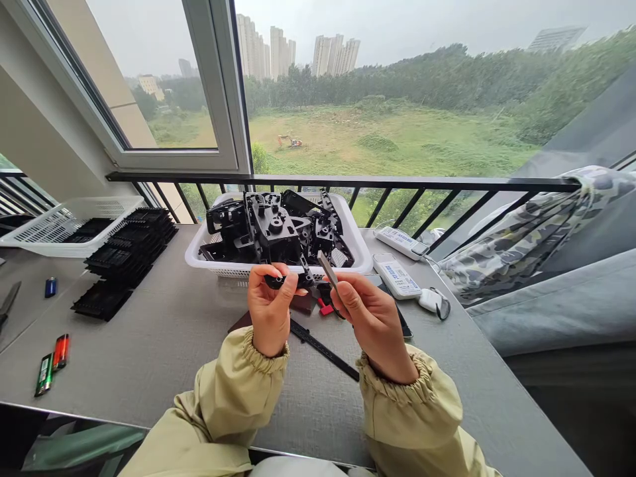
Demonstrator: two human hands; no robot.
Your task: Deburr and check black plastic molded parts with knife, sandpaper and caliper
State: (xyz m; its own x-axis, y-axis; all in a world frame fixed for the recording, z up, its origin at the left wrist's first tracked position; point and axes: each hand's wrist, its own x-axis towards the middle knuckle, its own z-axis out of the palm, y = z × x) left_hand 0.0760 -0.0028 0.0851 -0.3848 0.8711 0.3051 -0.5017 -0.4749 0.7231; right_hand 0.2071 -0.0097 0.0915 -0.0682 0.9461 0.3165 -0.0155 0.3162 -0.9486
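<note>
My left hand point(271, 306) pinches a black plastic part point(293, 281) in front of the white basket. Held between the thumb and fingers of my right hand point(373, 318) is a thin metal blade point(328, 270), its tip pointing up and to the left, close to the part. Behind both hands the white basket point(365, 255) is heaped with black plastic parts point(275, 225). Below the hands, a long black caliper-like tool point(322, 349) lies slantwise on the grey table point(189, 344). A small red object point(325, 308) shows between the hands.
Stacked black plates point(129, 248) stand at the left beside a white tray point(37, 235). A blue battery-like item point(50, 287), a red lighter point(61, 351) and a green lighter point(44, 374) lie nearby. At right are white devices point(397, 276) and a small white case point(430, 300). A railing point(397, 182) runs behind.
</note>
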